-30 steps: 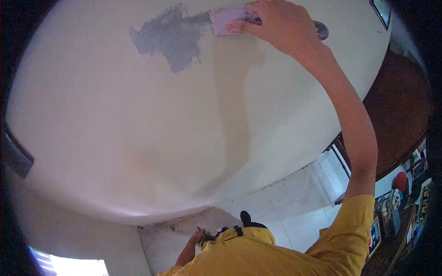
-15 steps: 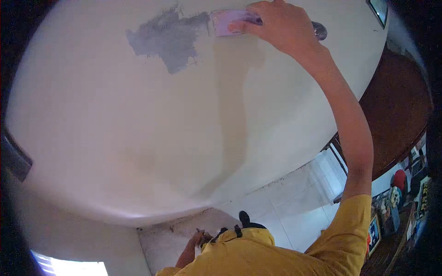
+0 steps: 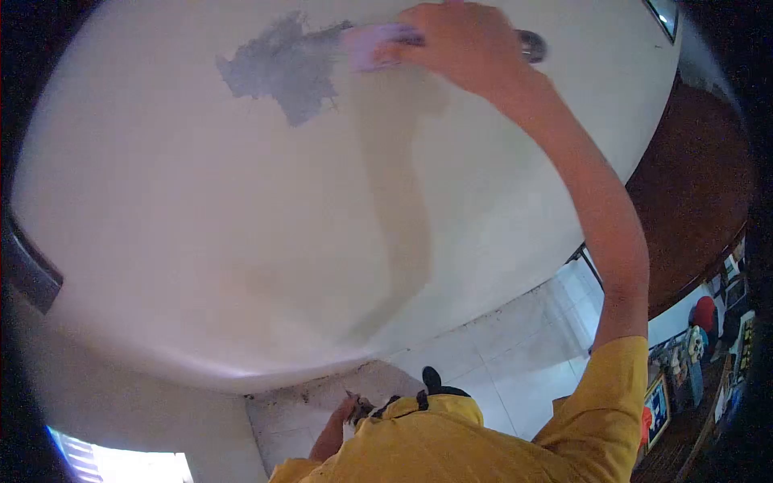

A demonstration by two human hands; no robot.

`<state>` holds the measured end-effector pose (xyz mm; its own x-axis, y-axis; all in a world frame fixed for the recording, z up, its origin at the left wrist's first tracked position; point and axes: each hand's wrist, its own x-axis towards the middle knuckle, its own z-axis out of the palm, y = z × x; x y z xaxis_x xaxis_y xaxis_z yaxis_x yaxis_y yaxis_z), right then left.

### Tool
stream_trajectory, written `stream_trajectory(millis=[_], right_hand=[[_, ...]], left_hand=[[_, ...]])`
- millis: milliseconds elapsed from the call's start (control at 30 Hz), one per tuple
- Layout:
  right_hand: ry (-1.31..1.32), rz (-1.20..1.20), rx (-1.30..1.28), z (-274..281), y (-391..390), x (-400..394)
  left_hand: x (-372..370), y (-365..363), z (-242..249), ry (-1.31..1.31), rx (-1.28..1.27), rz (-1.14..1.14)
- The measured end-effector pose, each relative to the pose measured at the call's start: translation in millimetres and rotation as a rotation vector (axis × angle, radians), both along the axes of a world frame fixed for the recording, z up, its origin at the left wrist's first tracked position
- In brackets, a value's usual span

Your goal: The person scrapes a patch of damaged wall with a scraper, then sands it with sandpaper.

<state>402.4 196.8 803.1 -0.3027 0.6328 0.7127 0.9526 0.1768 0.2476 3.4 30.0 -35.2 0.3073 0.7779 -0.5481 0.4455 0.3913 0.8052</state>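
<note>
My right hand [image 3: 467,47] is closed around a putty knife [image 3: 366,48], its wide pale-purple blade flat against the off-white wall [image 3: 241,193]. The dark rounded end of its handle sticks out past the wrist side of my hand. The blade's left edge meets the right side of an irregular grey patch [image 3: 282,72] on the wall. Low in the view, near my waist, my left hand [image 3: 352,406] is small and partly hidden by my yellow shirt. Its fingers look curled, but what they hold is not clear.
Pale floor tiles [image 3: 475,370] run along the wall's foot. A dark brown panel [image 3: 692,193] stands at the right, above shelves with a red round object [image 3: 705,312] and a framed picture [image 3: 656,410]. A dark frame edge [image 3: 32,266] juts in at the left.
My right hand and the putty knife have shifted left along the wall, bringing the blade onto the grey patch's right edge. My left hand stays low, nearly in the same place.
</note>
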Motion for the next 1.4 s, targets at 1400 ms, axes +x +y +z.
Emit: stream_trajectory(millis=[1400], right_hand=[[-0.035,-0.04,0.118,-4.9,4.8,3.3]], left_hand=[[-29.1,-29.8,-10.7,0.005,0.1,-0.208]])
